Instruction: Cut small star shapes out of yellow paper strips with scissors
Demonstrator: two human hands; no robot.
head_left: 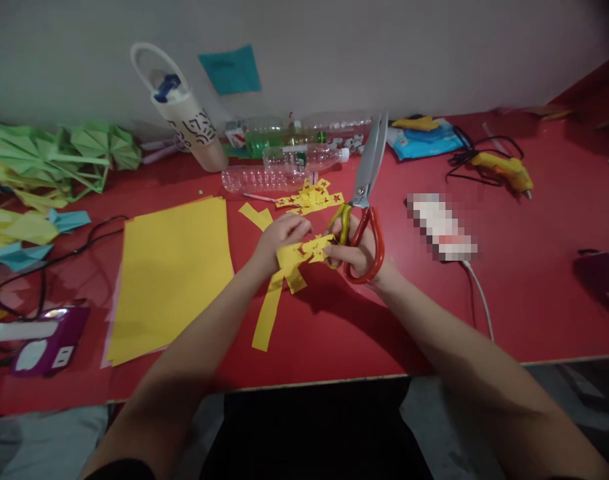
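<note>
Scissors [367,177] with one red and one yellow handle are in my right hand [362,250], blades pointing up and away from me. The same hand pinches the right end of a yellow paper strip [302,251] with star-shaped cut-outs. My left hand [284,235] is just behind that strip, its fingers curled in; what they hold, if anything, is hidden. Plain yellow paper strips [268,313] lie on the table under and beside my hands. Beyond them is a small heap of yellow star-cut strips [312,197].
Yellow paper sheets [172,273] are stacked at left, near folded green paper [49,157]. Plastic bottles [264,179] and a white tumbler [187,123] stand or lie along the wall. A yellow glue gun [507,170] and a blurred, cabled device [442,227] are at right on the red table [534,293].
</note>
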